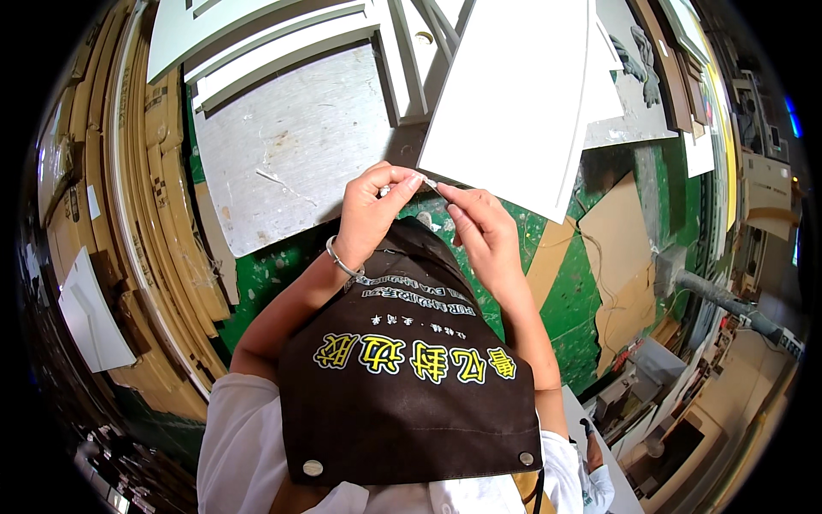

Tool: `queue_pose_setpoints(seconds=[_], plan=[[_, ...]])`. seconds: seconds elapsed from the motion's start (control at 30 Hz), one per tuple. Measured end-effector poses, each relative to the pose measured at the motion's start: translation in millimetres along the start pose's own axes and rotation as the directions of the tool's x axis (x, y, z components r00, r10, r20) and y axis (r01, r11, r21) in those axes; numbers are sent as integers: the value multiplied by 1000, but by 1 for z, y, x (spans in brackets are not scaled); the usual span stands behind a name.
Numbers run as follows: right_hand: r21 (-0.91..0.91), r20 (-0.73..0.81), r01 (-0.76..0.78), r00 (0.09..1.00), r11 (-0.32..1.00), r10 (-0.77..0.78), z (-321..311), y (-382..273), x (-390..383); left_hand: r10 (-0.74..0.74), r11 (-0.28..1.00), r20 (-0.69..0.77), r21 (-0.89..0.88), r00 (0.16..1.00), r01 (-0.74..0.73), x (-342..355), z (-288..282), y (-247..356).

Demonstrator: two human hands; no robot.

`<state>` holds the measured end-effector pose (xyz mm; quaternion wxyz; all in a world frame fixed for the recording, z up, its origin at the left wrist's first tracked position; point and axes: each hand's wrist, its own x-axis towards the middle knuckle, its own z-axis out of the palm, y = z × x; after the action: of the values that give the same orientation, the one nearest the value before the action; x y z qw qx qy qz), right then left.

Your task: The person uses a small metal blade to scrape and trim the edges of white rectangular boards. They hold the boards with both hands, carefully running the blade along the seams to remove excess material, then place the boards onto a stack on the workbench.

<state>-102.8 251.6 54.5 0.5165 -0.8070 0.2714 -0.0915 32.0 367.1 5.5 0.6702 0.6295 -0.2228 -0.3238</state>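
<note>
My left hand [374, 210], with a metal bangle at its wrist, is closed in a pinch in front of my dark apron [411, 300]. Between its fingertips is a small whitish piece [428, 182], too small to name. My right hand [488, 231] meets it from the right. Its forefinger points at the piece, its other fingers are curled in, and whatever they grip is hidden. Just beyond both hands lies the near corner of a large white panel [514, 111]. A scuffed grey board [291, 146] lies ahead on the left, with a thin white scrap [276, 182] on it.
White frame-like parts [291, 51] rest on the grey board. Flattened cardboard [154, 171] is stacked along the left. On the right, dark gloves [646, 68] lie on another board, cardboard [616, 265] covers part of the green floor [565, 317], and another person [595, 471] is partly visible.
</note>
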Motion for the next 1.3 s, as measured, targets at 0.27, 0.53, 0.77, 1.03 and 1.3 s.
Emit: queue_pose_setpoints(seconds=[0.27,0.53,0.77,1.03,1.3], plan=[[657,292,-430,903,619,316,-12,-4,0,-120,971,35,-204,992,125,-3,2,11],[230,-29,-75,996,970,84,0,-4,-6,-146,951,54,-269,988,155,-6,1,15],[-329,-165,210,947,921,-275,7,-17,-8,-140,952,47,-267,989,147,-8,3,17],[-458,-142,235,933,857,-332,7,-17,-8,-86,980,42,-174,995,92,-8,2,15],[-633,-96,264,906,728,-412,7,-20,-8,28,1000,28,13,999,-28,-7,-1,8]])
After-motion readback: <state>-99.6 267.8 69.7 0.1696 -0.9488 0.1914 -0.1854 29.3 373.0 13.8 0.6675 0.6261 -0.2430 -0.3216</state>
